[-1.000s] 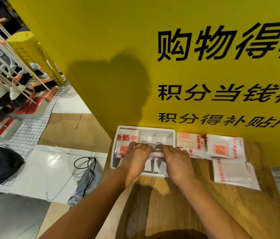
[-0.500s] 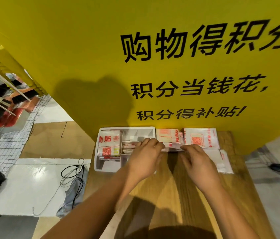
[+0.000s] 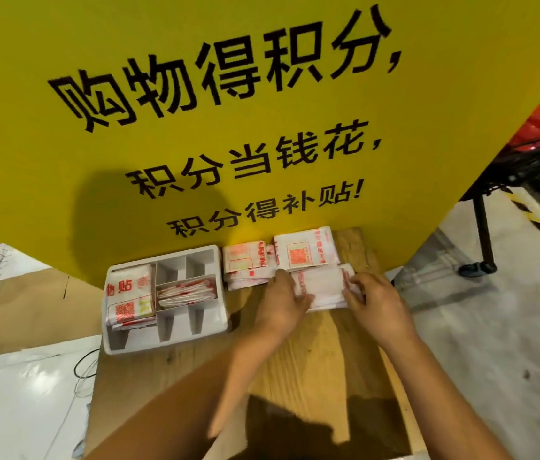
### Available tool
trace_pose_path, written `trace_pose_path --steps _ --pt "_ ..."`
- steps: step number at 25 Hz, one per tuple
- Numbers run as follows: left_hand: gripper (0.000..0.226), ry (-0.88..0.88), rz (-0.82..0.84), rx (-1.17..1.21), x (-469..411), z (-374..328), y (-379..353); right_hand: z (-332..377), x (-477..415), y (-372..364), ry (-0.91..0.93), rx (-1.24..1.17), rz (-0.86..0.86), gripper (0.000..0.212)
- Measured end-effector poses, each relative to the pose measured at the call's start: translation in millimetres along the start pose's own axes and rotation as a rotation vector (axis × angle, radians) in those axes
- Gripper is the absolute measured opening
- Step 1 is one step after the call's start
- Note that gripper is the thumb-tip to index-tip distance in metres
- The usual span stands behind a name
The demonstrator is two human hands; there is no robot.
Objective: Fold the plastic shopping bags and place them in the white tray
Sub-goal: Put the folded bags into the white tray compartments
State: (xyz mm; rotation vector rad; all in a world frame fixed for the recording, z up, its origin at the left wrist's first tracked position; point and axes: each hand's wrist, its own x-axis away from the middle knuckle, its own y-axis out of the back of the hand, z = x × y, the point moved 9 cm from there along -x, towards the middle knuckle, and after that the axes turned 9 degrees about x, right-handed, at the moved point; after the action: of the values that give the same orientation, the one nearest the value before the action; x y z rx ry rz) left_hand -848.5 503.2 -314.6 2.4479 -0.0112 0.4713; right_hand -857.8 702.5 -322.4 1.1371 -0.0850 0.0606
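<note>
Plastic shopping bags (image 3: 129, 293), red-printed "贴", lie in white tray (image 3: 195, 330) at desk (image 3: 311, 360) left. Yellow sign (image 3: 162, 161) behind: "购物得积分, 积分当钱花, 积分得补贴!" Further right, left hand (image 3: 282, 307) grips folded bag (image 3: 323, 287) by its left edge; right hand (image 3: 375, 303) pinches the right edge.

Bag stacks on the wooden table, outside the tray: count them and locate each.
3. Left stack beside the white tray; back stack right of it, against the yellow sign; near stack between the left hand and right hand. Others may hide underneath.
</note>
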Motion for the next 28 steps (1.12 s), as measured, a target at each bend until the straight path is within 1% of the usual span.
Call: trace_pose_path --steps 2,3,6,8,10,12,15,19,21,23,26,28 --pt "0.039 0.065 0.008 0.151 1.2 3.3 -2.6 -3.5 3.8 -3.2 0.004 -0.057 0.018 0.028" --pt "0.037 0.073 0.027 0.187 3.7 2.8 -2.9 -6.6 4.7 -2.3 -0.015 -0.072 0.019 0.029" --pt "0.03 0.047 0.101 0.21 18.3 -3.8 5.8 -14.1 1.3 1.3 -0.078 -0.035 0.006 0.032" --pt "0.023 0.029 0.09 0.213 28.6 -3.2 25.1 -13.6 -3.7 0.5 -0.114 -0.021 0.033 0.038" --pt "0.014 0.005 0.063 0.238 35.4 3.2 48.2 -10.8 -7.2 -6.6 -0.132 0.022 0.076 0.05" --pt "0.012 -0.054 0.073 0.287 41.2 5.6 65.5 -9.2 -8.7 -17.1 -0.139 -0.001 0.131 0.051" --pt "0.019 -0.095 -0.003 0.421 49.9 12.9 92.3 -5.5 -2.4 -23.5 -0.181 -0.249 0.215 0.032" --pt "0.027 -0.061 -0.154 0.666 64.8 40.3 123.3 16.4 21.8 -18.8 -0.275 -0.66 0.297 0.022" --pt "0.026 -0.038 -0.21 0.715 73.0 56.3 139.5 43.6 28.1 -9.9 -0.239 -0.732 0.305 0.02" --pt "0.024 0.003 -0.286 0.722 81.4 78.5 162.5 76.5 28.5 3.6 -0.13 -0.648 0.245 0.018" --pt "0.027 0.067 -0.423 0.678 99.6 119.0 207.1 138.8 32.3 30.7 0.078 -0.438 0.132 0.016" --pt "0.032 0.058 -0.503 0.676 109.9 137.9 239.2 175.1 35.2 33.7 0.163 -0.415 0.153 0.011"
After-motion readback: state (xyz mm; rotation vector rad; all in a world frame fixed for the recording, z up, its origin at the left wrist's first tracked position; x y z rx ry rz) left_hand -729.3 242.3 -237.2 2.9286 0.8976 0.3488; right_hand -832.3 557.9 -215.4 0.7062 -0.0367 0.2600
